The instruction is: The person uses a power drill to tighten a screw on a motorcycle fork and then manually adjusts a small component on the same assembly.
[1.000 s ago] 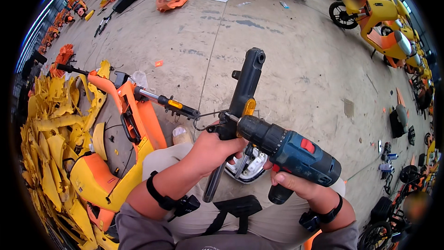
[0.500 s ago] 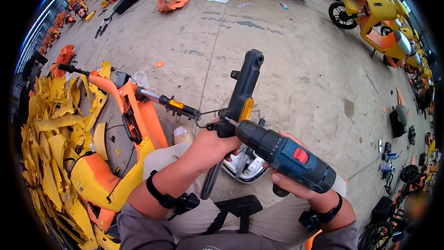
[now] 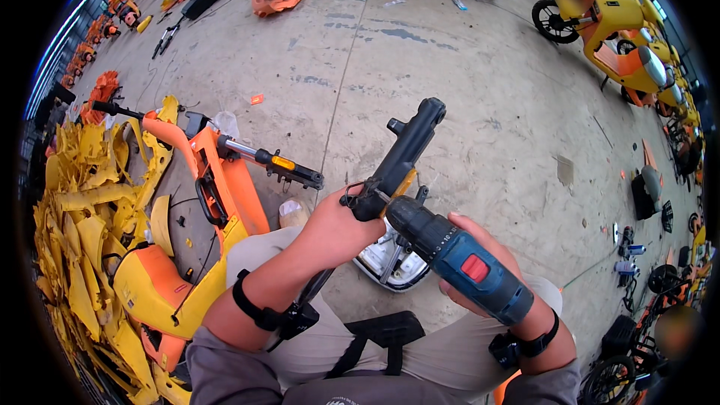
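A black fork leg [image 3: 409,139] with a yellow reflector slants up and away in front of me. My left hand [image 3: 341,229] is closed around its lower part, and its thin tube runs down behind my left wrist. In my right hand [image 3: 491,244] is a blue and black cordless drill [image 3: 480,266] with a red patch on top. The drill's bit meets the fork leg beside the reflector; whether it sits in a screw I cannot tell. Beneath my hands, between my legs, a white plastic part with a black rim [image 3: 397,266] rests on the floor.
On my left stands an orange and yellow scooter frame [image 3: 240,195], its own fork pointing at my left hand. Beyond it is a heap of yellow plastic panels [image 3: 90,232]. Yellow scooters [image 3: 615,30] stand at the far right, and spray cans [image 3: 626,268] lie to my right.
The fork leg has tipped clockwise, its upper end moving right and nearer. The drill has turned along with it, its rear end dropping slightly nearer me. Both hands keep their hold.
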A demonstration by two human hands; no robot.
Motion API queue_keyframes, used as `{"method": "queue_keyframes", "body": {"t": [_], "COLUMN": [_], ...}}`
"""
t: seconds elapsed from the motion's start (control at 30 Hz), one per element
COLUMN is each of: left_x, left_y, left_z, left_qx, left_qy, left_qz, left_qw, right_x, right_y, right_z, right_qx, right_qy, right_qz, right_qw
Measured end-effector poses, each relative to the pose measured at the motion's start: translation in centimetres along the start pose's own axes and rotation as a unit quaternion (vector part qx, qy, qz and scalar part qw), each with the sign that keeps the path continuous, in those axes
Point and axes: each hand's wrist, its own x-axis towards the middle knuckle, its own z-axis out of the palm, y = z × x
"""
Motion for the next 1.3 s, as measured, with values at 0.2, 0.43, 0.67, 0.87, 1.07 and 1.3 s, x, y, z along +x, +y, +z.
{"method": "queue_keyframes", "body": {"t": [0.2,0.43,0.67,0.87,1.07,1.3], "left_x": [-0.1,0.2,0.0,-0.4,0.5,0.3], "left_y": [-0.1,-0.3,0.2,1.3,0.3,0.4], "left_z": [0.3,0.7,1.1,1.2,1.5,1.5], "left_qx": [-0.02,-0.007,0.0,-0.021,-0.021,-0.015], "left_qy": [0.0,0.02,0.048,0.067,0.085,0.115], "left_qz": [-0.01,0.044,0.036,0.058,0.078,0.102], "left_qw": [1.0,0.999,0.998,0.996,0.993,0.988], "right_x": [-0.1,-0.4,-0.6,-0.5,-0.2,-0.3], "right_y": [0.2,-0.3,1.0,0.5,0.7,1.3], "right_z": [0.4,0.3,1.1,1.7,1.5,1.7], "right_qx": [0.062,0.337,0.363,0.384,0.417,0.421], "right_qy": [0.022,-0.036,-0.041,-0.012,0.015,0.029], "right_qz": [-0.01,0.095,0.078,0.063,0.07,0.097], "right_qw": [0.998,0.936,0.928,0.921,0.906,0.901]}}
